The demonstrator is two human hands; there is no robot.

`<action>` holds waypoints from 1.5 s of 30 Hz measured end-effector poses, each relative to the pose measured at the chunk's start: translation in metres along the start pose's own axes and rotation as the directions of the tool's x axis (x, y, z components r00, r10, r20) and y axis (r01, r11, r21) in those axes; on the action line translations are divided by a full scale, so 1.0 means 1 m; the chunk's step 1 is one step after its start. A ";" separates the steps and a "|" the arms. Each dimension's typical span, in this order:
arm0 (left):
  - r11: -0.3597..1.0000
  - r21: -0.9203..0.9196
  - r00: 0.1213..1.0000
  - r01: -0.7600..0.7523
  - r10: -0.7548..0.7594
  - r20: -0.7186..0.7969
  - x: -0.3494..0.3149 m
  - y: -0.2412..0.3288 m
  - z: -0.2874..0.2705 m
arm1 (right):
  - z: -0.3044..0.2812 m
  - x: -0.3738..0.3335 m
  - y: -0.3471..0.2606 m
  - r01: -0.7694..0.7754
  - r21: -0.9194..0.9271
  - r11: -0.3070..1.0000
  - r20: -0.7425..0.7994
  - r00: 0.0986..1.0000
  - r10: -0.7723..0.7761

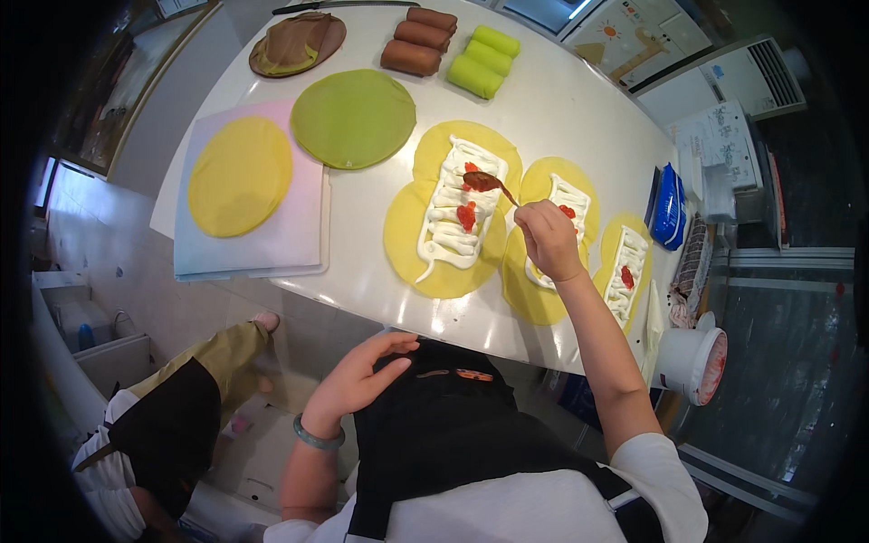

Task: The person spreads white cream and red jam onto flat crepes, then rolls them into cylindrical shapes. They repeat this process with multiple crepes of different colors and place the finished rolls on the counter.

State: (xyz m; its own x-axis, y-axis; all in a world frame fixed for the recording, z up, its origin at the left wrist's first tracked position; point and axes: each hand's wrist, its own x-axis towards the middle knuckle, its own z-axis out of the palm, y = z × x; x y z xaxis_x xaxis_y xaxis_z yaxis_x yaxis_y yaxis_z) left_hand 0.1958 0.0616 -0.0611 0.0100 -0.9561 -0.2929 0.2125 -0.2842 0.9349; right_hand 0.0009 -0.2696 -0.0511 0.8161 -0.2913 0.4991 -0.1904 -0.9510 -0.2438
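Observation:
My right hand [549, 237] is closed round the handle of a brown spoon [482, 182]. The spoon's bowl hovers over or touches the cream [445, 237] on the left pair of overlapping yellow crepes [403, 226]; which, I cannot tell. Two dabs of red, chunky filling [466, 216] lie on that cream. Partly under my right hand is a middle pair of yellow crepes [534, 303] with cream and red filling. Another creamed yellow crepe [608, 262] with red filling lies further right. My left hand [367, 376] holds nothing, fingers stretched out beside my black apron.
Yellow crepes [240, 176] lie on pale sheets [262, 258] at left, near green crepes [353, 118]. Brown crepes [299, 43], a knife [362, 4], brown rolls [411, 58] and green rolls [475, 76] lie farther back. A white tub [674, 359] stands right; another person [172, 434] is at lower left.

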 end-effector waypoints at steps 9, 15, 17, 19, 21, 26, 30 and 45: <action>0.984 0.180 0.995 0.002 -0.020 0.099 0.034 0.041 0.025 | -0.033 -0.057 -0.022 -0.178 0.982 -0.067 0.130 0.367 0.921; 0.992 0.120 0.989 0.050 -0.066 0.131 0.043 0.048 0.068 | -0.179 -0.187 -0.030 0.125 0.970 0.208 -0.227 0.170 0.959; 0.989 0.141 0.985 0.045 -0.068 0.161 0.051 0.050 0.085 | -0.257 -0.248 -0.038 -0.193 0.778 0.598 -0.620 -0.080 0.781; 0.968 0.251 0.978 0.025 -0.075 0.192 0.064 0.048 0.107 | -0.318 -0.325 -0.044 -0.593 0.454 0.665 -0.839 -0.035 0.542; 0.933 0.354 0.971 0.054 -0.133 0.201 0.078 0.048 0.125 | -0.361 -0.389 -0.046 -0.872 0.267 0.410 -0.841 -0.003 0.541; 0.942 0.334 0.977 0.020 -0.090 0.195 0.084 0.053 0.167 | -0.387 -0.429 -0.031 -0.957 -0.204 0.204 -0.548 0.284 0.787; 0.953 0.294 0.990 0.074 -0.106 0.093 0.069 0.035 0.179 | -0.386 -0.390 -0.044 -0.910 -0.335 0.244 -0.563 0.401 0.723; 0.950 0.155 0.955 0.271 -0.285 0.075 0.055 -0.035 0.267 | -0.130 -0.344 -0.057 -0.575 0.459 0.678 0.250 0.815 0.522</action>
State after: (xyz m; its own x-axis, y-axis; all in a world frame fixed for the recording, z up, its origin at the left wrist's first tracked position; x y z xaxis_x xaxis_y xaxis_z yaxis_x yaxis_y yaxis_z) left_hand -0.0720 0.0000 -0.0568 -0.1248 -0.8379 -0.5313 0.0531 -0.5404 0.8397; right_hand -0.3402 -0.1290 -0.1008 0.7024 -0.7081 0.0718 -0.3476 -0.4293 -0.8336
